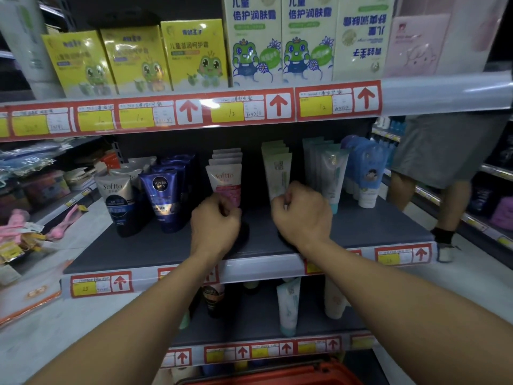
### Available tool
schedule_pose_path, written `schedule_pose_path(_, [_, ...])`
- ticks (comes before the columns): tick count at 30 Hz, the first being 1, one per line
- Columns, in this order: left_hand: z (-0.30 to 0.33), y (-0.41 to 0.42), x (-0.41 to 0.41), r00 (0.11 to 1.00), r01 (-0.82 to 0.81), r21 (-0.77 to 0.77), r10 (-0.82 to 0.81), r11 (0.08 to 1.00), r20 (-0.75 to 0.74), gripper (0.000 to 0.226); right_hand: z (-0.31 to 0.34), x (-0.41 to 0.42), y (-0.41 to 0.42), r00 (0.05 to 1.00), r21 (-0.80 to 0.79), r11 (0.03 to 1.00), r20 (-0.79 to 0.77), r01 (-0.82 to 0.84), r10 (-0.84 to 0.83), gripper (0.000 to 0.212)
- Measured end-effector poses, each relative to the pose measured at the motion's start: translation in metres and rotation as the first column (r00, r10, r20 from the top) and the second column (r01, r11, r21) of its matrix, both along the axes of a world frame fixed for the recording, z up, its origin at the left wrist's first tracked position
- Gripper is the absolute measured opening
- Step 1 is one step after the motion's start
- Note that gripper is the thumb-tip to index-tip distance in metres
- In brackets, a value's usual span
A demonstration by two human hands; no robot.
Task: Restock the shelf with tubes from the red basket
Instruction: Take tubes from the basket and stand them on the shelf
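On the dark middle shelf (383,226) stand rows of upright tubes. My left hand (216,218) is curled round the bottom of the front pink Softto tube (226,180), hiding its cap. My right hand (302,215) is curled at the foot of the front pale green tube (277,173), thumb and fingers pinching its lower end. Both tubes stand upright at the head of their rows. The rim of the red basket (277,376) shows at the bottom edge, below my forearms; its contents are hidden.
Left of my hands stand grey Softto tubes (118,201) and blue Nivea Men tubes (162,195); to the right, teal tubes (331,173) and blue children's tubes (366,170). Boxes fill the upper shelf. A person in grey shorts (444,151) stands in the right aisle.
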State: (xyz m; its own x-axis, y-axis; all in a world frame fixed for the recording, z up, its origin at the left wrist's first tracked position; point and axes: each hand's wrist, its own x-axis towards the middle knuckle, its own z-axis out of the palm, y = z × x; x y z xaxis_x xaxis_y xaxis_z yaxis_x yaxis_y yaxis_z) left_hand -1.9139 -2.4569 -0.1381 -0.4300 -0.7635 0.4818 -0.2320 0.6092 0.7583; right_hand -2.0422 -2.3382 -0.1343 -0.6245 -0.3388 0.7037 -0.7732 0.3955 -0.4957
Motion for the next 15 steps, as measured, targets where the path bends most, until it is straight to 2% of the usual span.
schedule_pose_path(3, [0.003, 0.013, -0.002, 0.995, 0.069, -0.149, -0.057, 0.986, 0.083, 0.006, 0.002, 0.002, 0.008, 1.0, -0.067, 0.998, -0.022, -0.014, 0.012, 0.022])
schedule_pose_path(6, [0.003, 0.033, -0.012, 0.988, 0.132, -0.192, -0.112, 0.973, 0.111, 0.002, 0.004, -0.007, 0.022, 0.998, -0.044, 0.999, -0.06, -0.004, 0.002, 0.022])
schedule_pose_path(11, [0.005, 0.073, -0.047, 0.964, 0.232, -0.138, -0.209, 0.963, 0.164, 0.012, 0.01, -0.041, 0.062, 0.991, 0.002, 0.998, -0.12, 0.063, -0.062, 0.025])
schedule_pose_path(15, [0.011, 0.104, -0.082, 0.941, 0.269, -0.001, -0.262, 0.963, 0.212, 0.005, 0.013, -0.074, 0.101, 0.978, 0.079, 0.977, -0.089, 0.196, -0.189, 0.022])
